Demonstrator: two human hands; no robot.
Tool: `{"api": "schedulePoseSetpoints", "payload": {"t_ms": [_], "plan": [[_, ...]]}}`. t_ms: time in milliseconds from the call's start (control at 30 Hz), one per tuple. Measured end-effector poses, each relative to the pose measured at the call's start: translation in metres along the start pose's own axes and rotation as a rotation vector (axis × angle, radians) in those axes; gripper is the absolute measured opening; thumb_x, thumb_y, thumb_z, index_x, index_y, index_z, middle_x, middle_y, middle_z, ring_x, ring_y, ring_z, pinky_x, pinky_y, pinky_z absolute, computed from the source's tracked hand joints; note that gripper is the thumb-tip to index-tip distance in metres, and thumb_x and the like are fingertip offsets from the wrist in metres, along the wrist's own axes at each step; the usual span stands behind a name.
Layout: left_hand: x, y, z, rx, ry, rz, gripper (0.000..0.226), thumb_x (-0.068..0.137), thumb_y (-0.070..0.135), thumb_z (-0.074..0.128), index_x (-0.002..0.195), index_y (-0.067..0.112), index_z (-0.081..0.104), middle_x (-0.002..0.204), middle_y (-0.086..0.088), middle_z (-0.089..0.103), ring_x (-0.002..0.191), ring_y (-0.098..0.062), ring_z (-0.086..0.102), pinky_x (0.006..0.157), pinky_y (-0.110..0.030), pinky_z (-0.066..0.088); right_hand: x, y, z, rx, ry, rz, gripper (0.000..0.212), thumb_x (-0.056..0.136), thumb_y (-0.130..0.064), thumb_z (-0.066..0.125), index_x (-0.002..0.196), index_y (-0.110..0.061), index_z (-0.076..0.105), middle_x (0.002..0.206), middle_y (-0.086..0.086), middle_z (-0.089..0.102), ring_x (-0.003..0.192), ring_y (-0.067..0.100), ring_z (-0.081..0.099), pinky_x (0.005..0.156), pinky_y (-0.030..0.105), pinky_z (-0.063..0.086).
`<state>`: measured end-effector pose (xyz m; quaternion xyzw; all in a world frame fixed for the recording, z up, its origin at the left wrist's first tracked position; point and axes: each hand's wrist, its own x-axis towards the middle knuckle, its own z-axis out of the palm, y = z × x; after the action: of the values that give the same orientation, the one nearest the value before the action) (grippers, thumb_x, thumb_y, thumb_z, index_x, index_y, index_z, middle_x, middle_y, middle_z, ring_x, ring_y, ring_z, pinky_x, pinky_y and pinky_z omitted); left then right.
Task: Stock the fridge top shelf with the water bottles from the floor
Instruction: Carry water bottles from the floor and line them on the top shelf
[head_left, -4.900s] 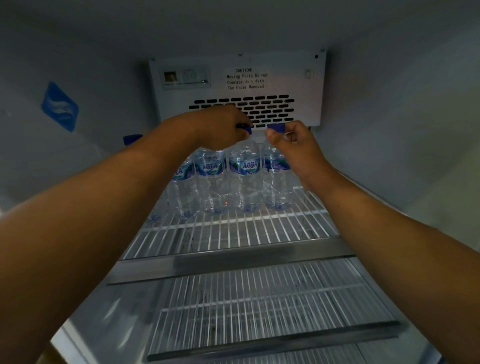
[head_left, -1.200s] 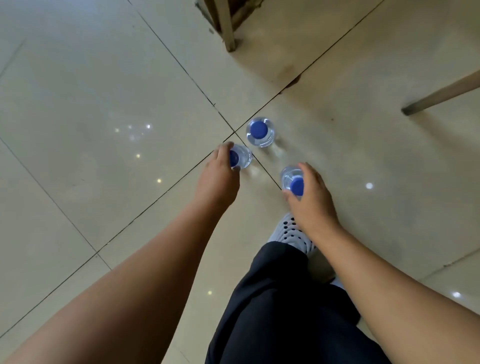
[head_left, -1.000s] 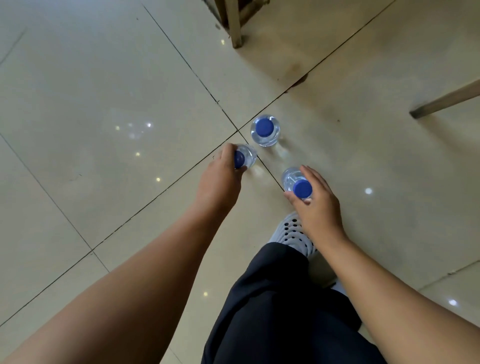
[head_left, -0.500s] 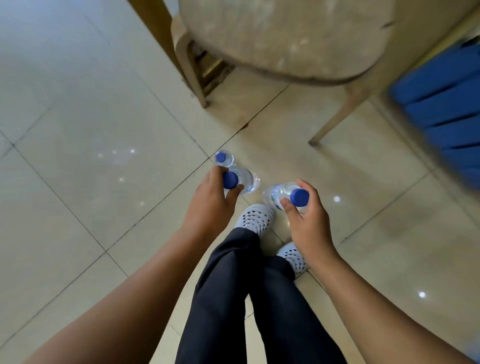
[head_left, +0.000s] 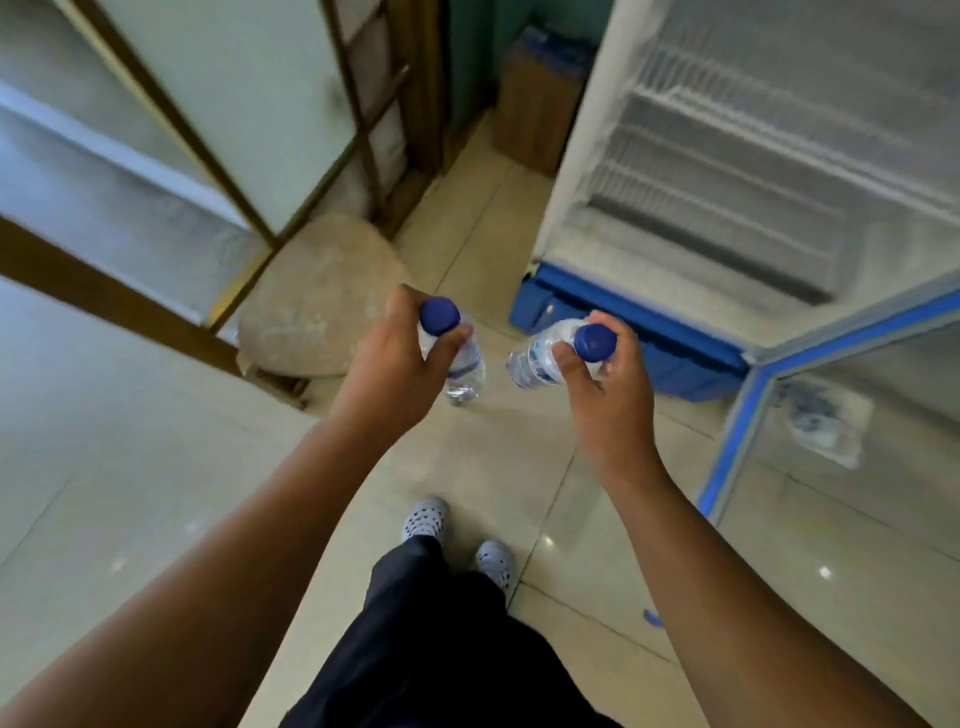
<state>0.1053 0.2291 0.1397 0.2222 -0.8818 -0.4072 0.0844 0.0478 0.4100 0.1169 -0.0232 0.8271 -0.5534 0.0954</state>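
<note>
Before you reach the fridge (head_left: 566, 156): raise both bottles high; the top shelf is above this view.
Left grip (head_left: 395, 364): closed round the neck of the left bottle (head_left: 465, 364), which hangs down.
Right grip (head_left: 610, 384): closed round the right bottle (head_left: 535, 358), which tilts left.
Material: thin clear plastic, smooth blue caps (head_left: 439, 315); squeeze gently.
</note>
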Motion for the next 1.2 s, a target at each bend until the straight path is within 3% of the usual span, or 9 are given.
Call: {"api": "schedulePoseSetpoints", "payload": {"t_ms": [133, 267, 533, 633, 800, 867, 967, 1100, 1200], "plan": [[0.039, 0.08, -0.011, -0.01, 0.013, 0.154, 0.031, 0.087, 0.04, 0.057, 0.096, 0.013, 0.043, 0.071, 0.011, 0.046, 0.063, -0.007, 0.047, 0.051, -0.019, 0.032, 0.032, -0.059, -0.056, 0.029, 0.146, -0.097, 0.031, 0.088, -0.029, 0.063, 0.114, -0.024, 0.047, 0.096, -0.022, 0.055, 0.088, -0.01, 0.055, 0.082, 0.01, 0.043], [0.094, 0.155, -0.017, -0.042, 0.004, 0.298, 0.031, 0.086, 0.039, 0.059, 0.089, 0.014, 0.041, 0.069, 0.011, 0.046, 0.062, -0.004, 0.047, 0.056, -0.007, 0.035, 0.073, -0.111, -0.107, 0.05, 0.235, -0.182, 0.021, 0.09, -0.031, 0.06, 0.108, -0.023, 0.053, 0.093, -0.015, 0.061, 0.089, 0.005, 0.059, 0.085, 0.021, 0.046], [0.212, 0.299, -0.012, -0.184, -0.125, 0.57, 0.032, 0.085, 0.042, 0.059, 0.089, 0.015, 0.044, 0.072, 0.008, 0.054, 0.063, -0.003, 0.049, 0.056, -0.007, 0.037, 0.16, -0.202, -0.183, 0.099, 0.396, -0.316, 0.012, 0.092, -0.037, 0.054, 0.103, -0.034, 0.055, 0.096, -0.016, 0.062, 0.091, -0.004, 0.058, 0.085, 0.012, 0.042], [0.245, 0.35, -0.006, -0.196, -0.145, 0.664, 0.036, 0.084, 0.047, 0.058, 0.089, 0.015, 0.044, 0.075, 0.006, 0.055, 0.064, -0.006, 0.047, 0.059, -0.014, 0.039, 0.191, -0.229, -0.21, 0.108, 0.425, -0.361, 0.02, 0.094, -0.038, 0.051, 0.111, -0.028, 0.055, 0.099, -0.016, 0.061, 0.093, -0.003, 0.058, 0.086, 0.014, 0.043], [0.29, 0.431, 0.009, -0.195, -0.149, 0.809, 0.043, 0.082, 0.055, 0.056, 0.087, 0.014, 0.046, 0.08, -0.005, 0.069, 0.066, -0.021, 0.06, 0.058, -0.03, 0.046, 0.241, -0.265, -0.263, 0.227, 0.495, -0.43, 0.013, 0.097, -0.035, 0.046, 0.104, -0.045, 0.051, 0.097, -0.019, 0.06, 0.087, -0.01, 0.058, 0.083, 0.014, 0.045], [0.305, 0.462, 0.016, -0.224, -0.177, 0.862, 0.043, 0.081, 0.056, 0.055, 0.085, 0.014, 0.046, 0.077, -0.006, 0.068, 0.062, -0.014, 0.061, 0.057, -0.026, 0.05, 0.26, -0.278, -0.287, 0.253, 0.526, -0.479, 0.013, 0.097, -0.035, 0.047, 0.098, -0.045, 0.055, 0.094, -0.017, 0.061, 0.086, -0.004, 0.06, 0.085, 0.025, 0.048], [0.32, 0.51, 0.024, -0.234, -0.152, 0.928, 0.042, 0.083, 0.053, 0.056, 0.085, 0.012, 0.048, 0.074, -0.005, 0.065, 0.052, -0.001, 0.048, 0.049, -0.015, 0.041, 0.286, -0.301, -0.325, 0.256, 0.588, -0.559, 0.012, 0.097, -0.028, 0.048, 0.092, -0.037, 0.055, 0.087, -0.014, 0.059, 0.077, -0.005, 0.058, 0.077, 0.021, 0.046], [0.337, 0.575, 0.036, -0.312, -0.138, 0.957, 0.04, 0.081, 0.057, 0.056, 0.08, 0.019, 0.044, 0.087, -0.015, 0.068, 0.078, -0.027, 0.066, 0.069, -0.045, 0.055, 0.317, -0.332, -0.377, 0.259, 0.634, -0.663, 0.007, 0.092, -0.031, 0.054, 0.086, -0.032, 0.054, 0.08, -0.011, 0.06, 0.072, 0.004, 0.06, 0.073, 0.028, 0.05], [0.348, 0.62, 0.046, -0.321, -0.122, 0.982, 0.047, 0.079, 0.061, 0.054, 0.082, 0.015, 0.046, 0.088, -0.015, 0.07, 0.077, -0.029, 0.066, 0.07, -0.049, 0.055, 0.339, -0.348, -0.414, 0.254, 0.644, -0.731, 0.008, 0.09, -0.032, 0.057, 0.083, -0.031, 0.053, 0.074, -0.012, 0.063, 0.069, 0.003, 0.061, 0.073, 0.029, 0.051]]}}
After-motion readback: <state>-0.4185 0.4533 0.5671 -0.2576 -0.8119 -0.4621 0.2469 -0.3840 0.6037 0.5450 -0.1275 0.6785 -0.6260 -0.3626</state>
